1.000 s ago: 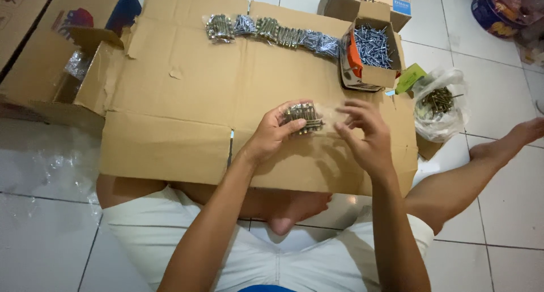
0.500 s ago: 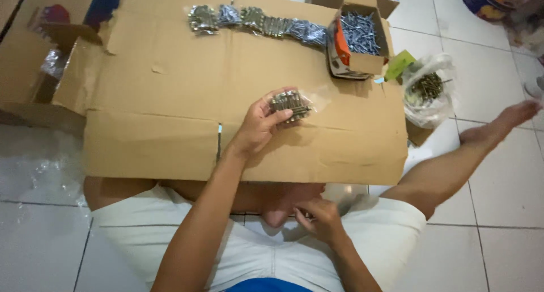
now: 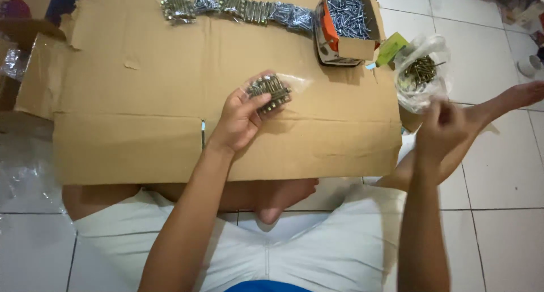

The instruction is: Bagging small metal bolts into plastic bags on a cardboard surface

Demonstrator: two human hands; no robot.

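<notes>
Resting on flattened cardboard (image 3: 141, 93), a small clear packet of screws (image 3: 270, 92) is pinched by the left hand (image 3: 241, 119), while the blurred right hand (image 3: 442, 127), fingers bunched, grip unclear, hovers near a plastic bag of dark screws (image 3: 420, 72).

Screw packet (image 3: 270, 92): small clear plastic bag packed with grey metal screws lying side by side in a tight bundle. Bag mouth loose, trailing to the right. Packet tilted, held in the left hand (image 3: 241, 119) by the fingertips, just above the flattened cardboard (image 3: 141, 88), near its middle.
</notes>
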